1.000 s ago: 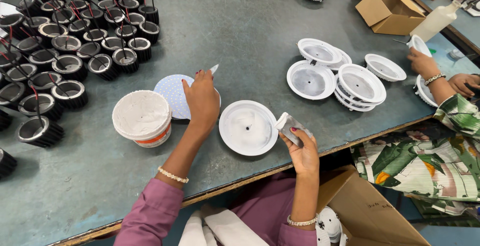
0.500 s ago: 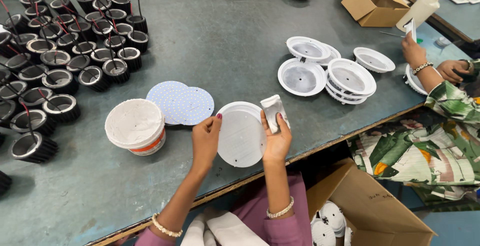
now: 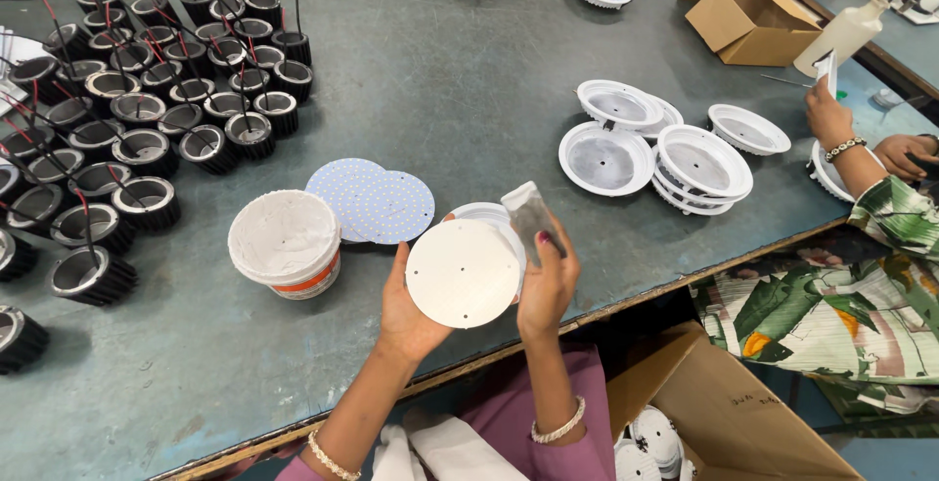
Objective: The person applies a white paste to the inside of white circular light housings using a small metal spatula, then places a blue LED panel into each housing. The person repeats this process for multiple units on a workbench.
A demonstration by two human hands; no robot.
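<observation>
My left hand (image 3: 409, 310) holds a round white disc (image 3: 462, 273) by its left edge, tilted up toward me above the table's near edge. My right hand (image 3: 548, 281) steadies the disc's right side and pinches a small grey-white spatula (image 3: 533, 217) between thumb and fingers. A white lamp housing (image 3: 487, 213) lies on the table just behind the disc, mostly hidden. Two round pale-blue LED boards (image 3: 377, 205) lie overlapping to the left. A white tub of white paste (image 3: 286, 241) stands beside them.
Several black finned heat sinks (image 3: 147, 100) with wires crowd the far left. Several white lamp housings (image 3: 665, 153) sit at the right, cardboard boxes (image 3: 748, 20) at the far right and under the table. Another person's hands (image 3: 861, 144) work at the right edge with a white bottle (image 3: 841, 36).
My left hand left the LED boards and came back to the near edge. Both hands lifted the white disc off the table and tilted it toward me; the spatula stayed in my right hand.
</observation>
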